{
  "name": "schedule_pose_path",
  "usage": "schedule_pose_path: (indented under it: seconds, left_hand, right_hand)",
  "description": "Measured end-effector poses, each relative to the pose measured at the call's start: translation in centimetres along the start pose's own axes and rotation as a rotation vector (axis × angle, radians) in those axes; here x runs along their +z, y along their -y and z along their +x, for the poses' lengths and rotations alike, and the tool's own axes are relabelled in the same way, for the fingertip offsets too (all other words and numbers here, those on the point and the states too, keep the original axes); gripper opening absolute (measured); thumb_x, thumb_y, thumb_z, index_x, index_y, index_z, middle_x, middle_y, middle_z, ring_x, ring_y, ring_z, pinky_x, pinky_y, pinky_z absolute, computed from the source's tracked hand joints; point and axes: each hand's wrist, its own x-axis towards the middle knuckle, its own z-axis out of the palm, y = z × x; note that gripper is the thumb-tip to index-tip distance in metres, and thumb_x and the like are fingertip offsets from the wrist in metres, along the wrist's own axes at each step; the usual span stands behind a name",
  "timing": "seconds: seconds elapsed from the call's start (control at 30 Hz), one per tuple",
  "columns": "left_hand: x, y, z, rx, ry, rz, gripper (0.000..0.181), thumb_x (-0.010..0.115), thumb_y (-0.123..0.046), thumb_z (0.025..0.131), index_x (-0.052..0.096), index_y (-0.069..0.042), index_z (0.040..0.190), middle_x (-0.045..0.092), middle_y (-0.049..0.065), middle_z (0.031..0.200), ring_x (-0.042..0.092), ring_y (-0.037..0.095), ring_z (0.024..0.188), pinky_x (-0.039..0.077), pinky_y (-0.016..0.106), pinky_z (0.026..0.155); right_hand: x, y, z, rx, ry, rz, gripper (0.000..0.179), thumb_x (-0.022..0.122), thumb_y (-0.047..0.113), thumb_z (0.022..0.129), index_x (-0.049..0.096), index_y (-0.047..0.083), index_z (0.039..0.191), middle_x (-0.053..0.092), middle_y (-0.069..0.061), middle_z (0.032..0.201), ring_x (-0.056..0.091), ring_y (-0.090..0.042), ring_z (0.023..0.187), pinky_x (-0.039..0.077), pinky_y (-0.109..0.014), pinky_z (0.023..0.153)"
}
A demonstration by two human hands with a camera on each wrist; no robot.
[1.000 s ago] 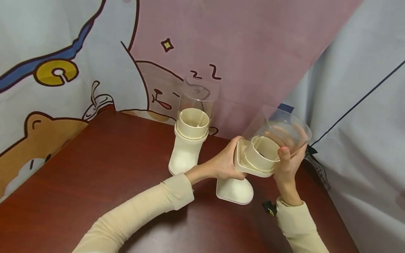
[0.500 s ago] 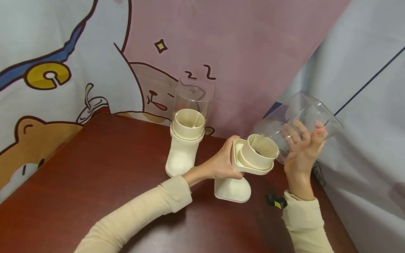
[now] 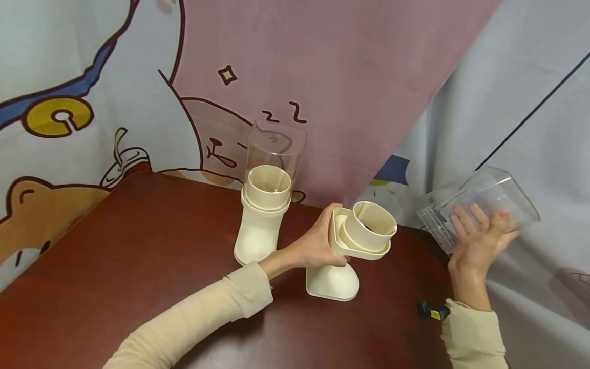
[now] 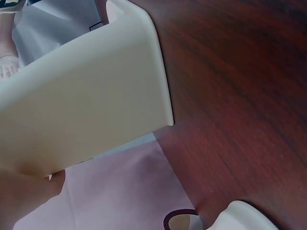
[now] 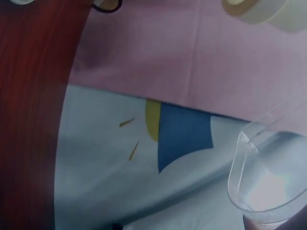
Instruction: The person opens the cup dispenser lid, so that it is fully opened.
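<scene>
My left hand [image 3: 318, 241] grips a cream plastic dispenser stand [image 3: 361, 248] by its squared collar, fingers and thumb on the collar's left side. The stand has a round spout ring on top and a rounded foot below. It fills much of the left wrist view, where part of the hand [image 4: 29, 196] shows at the lower left. To the right, my right hand [image 3: 477, 248] holds a clear plastic container [image 3: 498, 195], tilted and apart from the stand. Its open rim shows in the right wrist view beside the container wall [image 5: 235, 177].
A second cream dispenser [image 3: 258, 230] stands upright at the back of the dark red table [image 3: 138, 266], with a clear container [image 3: 276, 141] on it. Cartoon-printed curtains [image 3: 341, 77] hang behind and along the right. A small black piece with a yellow label [image 3: 433, 311] shows by the right cuff.
My right hand has lifted the clear container off the stand and carried it right, tilting it. My left hand keeps its grip on the stand. The view has shifted slightly.
</scene>
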Motion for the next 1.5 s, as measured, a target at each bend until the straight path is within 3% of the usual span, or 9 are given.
schedule_pose_path:
  seconds: [0.13, 0.43, 0.57, 0.87, 1.1, 1.27, 1.5]
  left_hand:
    - [0.0, 0.1, -0.1, 0.008, -0.017, 0.001, 0.114, 0.083, -0.007, 0.062, 0.014, -0.009, 0.153, 0.036, 0.012, 0.145, 0.045, 0.02, 0.125, 0.036, 0.03, 0.108]
    - [0.0, 0.4, -0.3, 0.021, -0.016, -0.013, 0.114, 0.084, -0.009, 0.062, 0.014, -0.01, 0.153, 0.037, 0.012, 0.145, 0.045, 0.021, 0.124, 0.036, 0.03, 0.109]
    - [0.1, 0.5, -0.2, 0.022, -0.018, -0.014, 0.115, 0.085, -0.009, 0.063, 0.014, -0.01, 0.153, 0.037, 0.012, 0.144, 0.045, 0.02, 0.125, 0.036, 0.031, 0.109]
    - [0.3, 0.6, -0.2, 0.013, -0.007, -0.009, 0.115, 0.085, -0.01, 0.064, 0.014, -0.011, 0.153, 0.037, 0.011, 0.145, 0.045, 0.02, 0.126, 0.036, 0.031, 0.11]
    - [0.3, 0.5, -0.1, 0.019, -0.017, 0.002, 0.115, 0.085, -0.011, 0.063, 0.014, -0.011, 0.153, 0.037, 0.01, 0.145, 0.045, 0.02, 0.125, 0.036, 0.031, 0.11]
    - [0.2, 0.5, 0.0, 0.026, -0.021, 0.014, 0.115, 0.086, -0.012, 0.063, 0.014, -0.012, 0.153, 0.038, 0.01, 0.145, 0.045, 0.019, 0.126, 0.036, 0.031, 0.11]
    - [0.2, 0.6, 0.0, 0.017, -0.021, 0.016, 0.116, 0.086, -0.013, 0.064, 0.013, -0.01, 0.154, 0.037, 0.01, 0.146, 0.045, 0.02, 0.126, 0.036, 0.032, 0.11]
  right_hand:
    - [-0.6, 0.0, 0.6, -0.023, -0.012, -0.031, 0.052, 0.071, 0.025, 0.089, 0.037, 0.019, 0.128, 0.056, -0.015, 0.126, 0.071, -0.036, 0.098, 0.061, -0.038, 0.079]
    - [-2.0, -0.3, 1.3, -0.008, -0.061, -0.053, 0.051, 0.072, 0.019, 0.091, 0.038, 0.016, 0.128, 0.053, -0.013, 0.129, 0.068, -0.029, 0.087, 0.059, -0.031, 0.07]
    - [-2.6, -0.4, 1.4, -0.024, -0.045, -0.138, 0.059, 0.072, 0.019, 0.09, 0.033, 0.019, 0.135, 0.046, -0.009, 0.131, 0.065, -0.026, 0.095, 0.058, -0.027, 0.078]
    - [-4.1, -1.1, 2.0, -0.042, -0.055, -0.298, 0.068, 0.074, 0.021, 0.09, 0.027, 0.019, 0.139, 0.051, -0.005, 0.125, 0.058, -0.019, 0.098, 0.053, -0.019, 0.075]
    - [-5.2, -1.7, 2.0, 0.007, -0.032, -0.466, 0.073, 0.072, 0.023, 0.091, 0.023, 0.018, 0.145, 0.05, -0.002, 0.123, 0.056, -0.011, 0.104, 0.05, -0.012, 0.077]
    - [-5.9, -2.1, 2.0, 0.029, -0.027, -0.623, 0.075, 0.072, 0.028, 0.091, 0.023, 0.02, 0.147, 0.049, 0.003, 0.129, 0.054, -0.009, 0.106, 0.045, -0.012, 0.081]
    - [-6.7, -2.8, 1.9, 0.008, -0.02, -0.764, 0.08, 0.074, 0.034, 0.088, 0.023, 0.023, 0.148, 0.046, 0.003, 0.133, 0.042, -0.007, 0.103, 0.036, -0.018, 0.085]
